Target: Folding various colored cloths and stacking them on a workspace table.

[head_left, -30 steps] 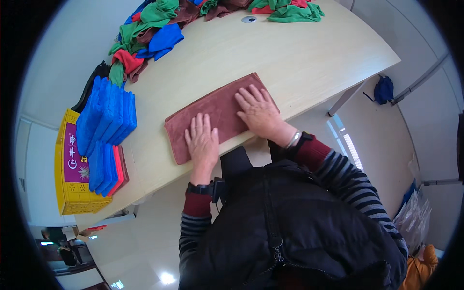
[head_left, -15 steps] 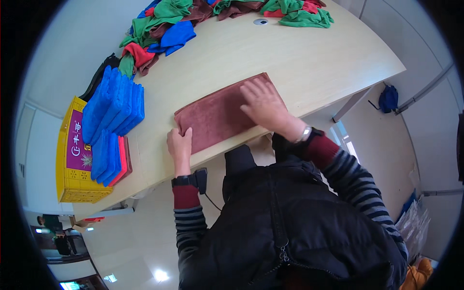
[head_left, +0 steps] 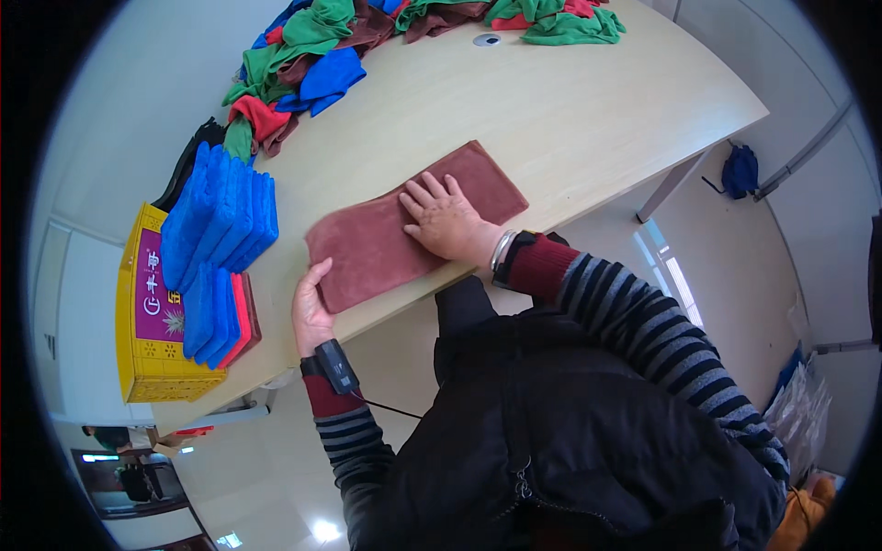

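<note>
A folded brown towel (head_left: 367,260) lies at the near edge of the table, its long side slanting up to the right. My left hand (head_left: 312,310) grips its left end, thumb on top and the fingers hidden beneath. That end looks slightly raised, and the upper edge waves. My right hand (head_left: 445,219) rests flat on the middle of the towel with fingers spread, holding nothing.
On the left, folded blue towels (head_left: 219,207) stand beside a yellow and purple box (head_left: 152,354), with a red towel (head_left: 241,321) among them. Loose green, red, blue and brown cloths (head_left: 317,28) are heaped along the far edge. A cable hole (head_left: 487,40) sits in the tabletop (head_left: 634,101).
My right hand has slid left from the towel's right part to its middle. My left hand has shifted left with the towel's left end, and the upper edge has gone from straight to wavy.
</note>
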`<state>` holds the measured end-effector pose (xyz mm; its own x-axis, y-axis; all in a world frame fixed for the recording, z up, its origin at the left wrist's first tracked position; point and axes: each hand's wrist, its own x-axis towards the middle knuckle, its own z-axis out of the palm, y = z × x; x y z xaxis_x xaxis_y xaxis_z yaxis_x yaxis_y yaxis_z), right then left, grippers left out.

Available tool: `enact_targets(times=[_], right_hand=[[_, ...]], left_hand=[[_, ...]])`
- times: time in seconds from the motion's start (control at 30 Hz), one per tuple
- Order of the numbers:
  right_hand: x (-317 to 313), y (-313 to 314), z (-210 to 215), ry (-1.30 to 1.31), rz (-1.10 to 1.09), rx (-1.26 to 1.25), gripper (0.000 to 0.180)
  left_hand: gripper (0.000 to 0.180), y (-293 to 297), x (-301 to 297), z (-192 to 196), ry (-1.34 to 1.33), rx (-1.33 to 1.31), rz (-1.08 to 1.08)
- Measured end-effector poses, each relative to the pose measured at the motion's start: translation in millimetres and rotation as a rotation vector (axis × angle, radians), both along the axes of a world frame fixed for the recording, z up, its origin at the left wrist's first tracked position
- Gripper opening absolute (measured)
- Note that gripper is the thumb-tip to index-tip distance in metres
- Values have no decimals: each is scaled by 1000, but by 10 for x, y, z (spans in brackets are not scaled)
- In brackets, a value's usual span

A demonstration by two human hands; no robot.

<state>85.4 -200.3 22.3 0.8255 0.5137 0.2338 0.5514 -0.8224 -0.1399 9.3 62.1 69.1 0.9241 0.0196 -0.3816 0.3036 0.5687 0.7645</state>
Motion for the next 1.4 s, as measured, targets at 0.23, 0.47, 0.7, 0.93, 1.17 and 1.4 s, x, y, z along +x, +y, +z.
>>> enact_targets(times=[0.23,0.47,0.7,0.93,1.17,1.4], right_hand=[[-148,332,-41,-42,38,-21,61],[-480,-12,112,-13,163,-45,57],[-953,-440,-72,-72,333,115,49],[-921,-414,-322,-247,330,203,47],[-898,-443,-284,-120,324,216,52],[-895,-596,-143,-93,356,240,57]], left_hand=[[72,-599,126,497,-475,348,85],[78,-1249,719,326,-514,619,-86],[76,-1932,878,60,-460,1246,-196],[71,-2263,794,32,-392,1536,-222],[59,-2136,785,-1,-464,1311,-213],[36,-1254,574,-151,-720,1489,-111]])
